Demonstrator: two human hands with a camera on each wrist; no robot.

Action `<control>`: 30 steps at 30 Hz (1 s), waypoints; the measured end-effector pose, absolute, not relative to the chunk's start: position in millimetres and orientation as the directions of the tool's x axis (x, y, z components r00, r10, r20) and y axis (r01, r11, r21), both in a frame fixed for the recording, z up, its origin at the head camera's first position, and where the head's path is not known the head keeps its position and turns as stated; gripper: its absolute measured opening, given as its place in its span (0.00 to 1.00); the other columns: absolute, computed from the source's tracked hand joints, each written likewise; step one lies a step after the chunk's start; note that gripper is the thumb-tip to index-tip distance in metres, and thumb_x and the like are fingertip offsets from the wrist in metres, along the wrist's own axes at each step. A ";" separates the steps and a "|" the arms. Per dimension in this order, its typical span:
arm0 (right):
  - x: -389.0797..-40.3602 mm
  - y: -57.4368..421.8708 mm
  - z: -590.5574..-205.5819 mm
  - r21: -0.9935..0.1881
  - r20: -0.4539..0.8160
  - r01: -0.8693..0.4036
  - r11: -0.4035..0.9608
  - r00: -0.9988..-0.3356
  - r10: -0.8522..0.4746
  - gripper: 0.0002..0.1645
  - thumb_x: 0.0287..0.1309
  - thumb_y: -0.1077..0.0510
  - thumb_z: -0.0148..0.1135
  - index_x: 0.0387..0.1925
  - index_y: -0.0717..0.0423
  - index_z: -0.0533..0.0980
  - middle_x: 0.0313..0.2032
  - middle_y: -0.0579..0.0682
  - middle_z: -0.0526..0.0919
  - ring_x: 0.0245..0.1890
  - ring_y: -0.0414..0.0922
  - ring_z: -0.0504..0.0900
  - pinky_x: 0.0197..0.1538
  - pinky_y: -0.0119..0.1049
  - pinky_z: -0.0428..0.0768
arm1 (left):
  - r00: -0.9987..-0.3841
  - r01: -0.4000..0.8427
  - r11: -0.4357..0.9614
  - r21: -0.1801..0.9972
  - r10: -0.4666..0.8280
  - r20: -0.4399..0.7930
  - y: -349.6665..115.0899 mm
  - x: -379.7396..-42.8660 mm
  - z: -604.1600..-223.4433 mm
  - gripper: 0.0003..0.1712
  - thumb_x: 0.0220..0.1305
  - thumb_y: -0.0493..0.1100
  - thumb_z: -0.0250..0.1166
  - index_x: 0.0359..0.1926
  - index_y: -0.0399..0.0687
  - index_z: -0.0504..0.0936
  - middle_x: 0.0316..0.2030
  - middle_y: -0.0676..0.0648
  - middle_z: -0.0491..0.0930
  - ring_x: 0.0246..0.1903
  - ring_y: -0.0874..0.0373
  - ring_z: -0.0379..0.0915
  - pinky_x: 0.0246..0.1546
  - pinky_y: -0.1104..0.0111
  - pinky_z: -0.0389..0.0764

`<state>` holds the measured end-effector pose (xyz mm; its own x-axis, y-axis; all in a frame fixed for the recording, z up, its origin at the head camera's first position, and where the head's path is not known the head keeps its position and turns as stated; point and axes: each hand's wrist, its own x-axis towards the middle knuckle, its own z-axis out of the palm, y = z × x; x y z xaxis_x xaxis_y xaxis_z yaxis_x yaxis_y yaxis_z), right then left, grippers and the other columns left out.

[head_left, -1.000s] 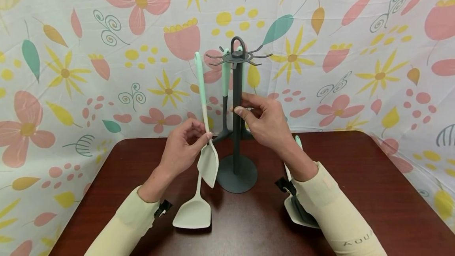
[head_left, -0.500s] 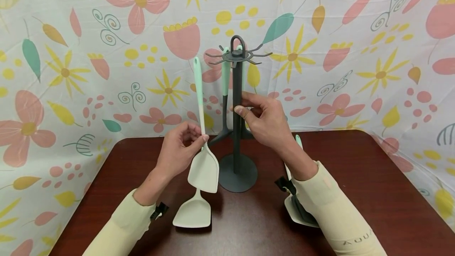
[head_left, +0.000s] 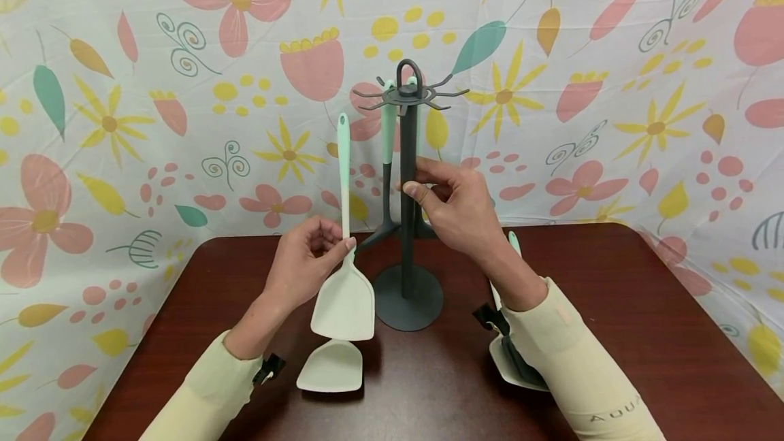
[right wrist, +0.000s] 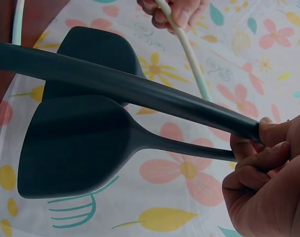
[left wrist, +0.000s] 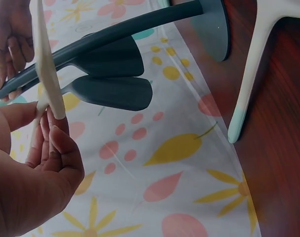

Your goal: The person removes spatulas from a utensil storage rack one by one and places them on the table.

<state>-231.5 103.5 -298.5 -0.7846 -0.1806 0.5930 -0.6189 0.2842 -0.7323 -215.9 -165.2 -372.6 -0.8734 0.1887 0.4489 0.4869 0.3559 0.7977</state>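
Note:
My left hand (head_left: 300, 260) pinches the lower shaft of a cream spatula (head_left: 344, 305) with a mint handle. It is held upright, blade down, left of a dark utensil stand (head_left: 407, 250). My right hand (head_left: 462, 209) grips the stand's post partway up, thumb on the near side. Two dark spatulas with mint handles hang from hooks behind the post; the right wrist view shows one broad dark blade (right wrist: 75, 153) and another dark blade (right wrist: 95, 54). Below the held spatula, a second cream spatula (head_left: 331, 367) lies on the table, its handle mostly hidden.
More utensils, a cream one (head_left: 508, 374) and a dark one (head_left: 523, 363), lie at the right, partly covered by my right sleeve. The stand's round base (head_left: 422, 315) rests on the dark red wooden table (head_left: 612, 305). A floral cloth (head_left: 551, 155) hangs behind.
My left hand has lowered the spatula slightly and turned its blade to face the camera, bringing it more upright. My right hand stays on the post.

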 end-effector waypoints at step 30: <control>-231.8 103.5 -298.6 -0.733 0.598 -0.625 0.269 -0.780 -0.185 0.21 0.68 0.63 0.72 0.62 0.54 0.85 0.43 0.52 0.92 0.33 0.47 0.92 0.40 0.30 0.85 | -0.984 0.175 0.621 0.764 0.127 0.122 -190.0 -207.7 -394.8 0.10 0.67 0.47 0.76 0.38 0.49 0.84 0.31 0.51 0.85 0.28 0.55 0.81 0.28 0.65 0.81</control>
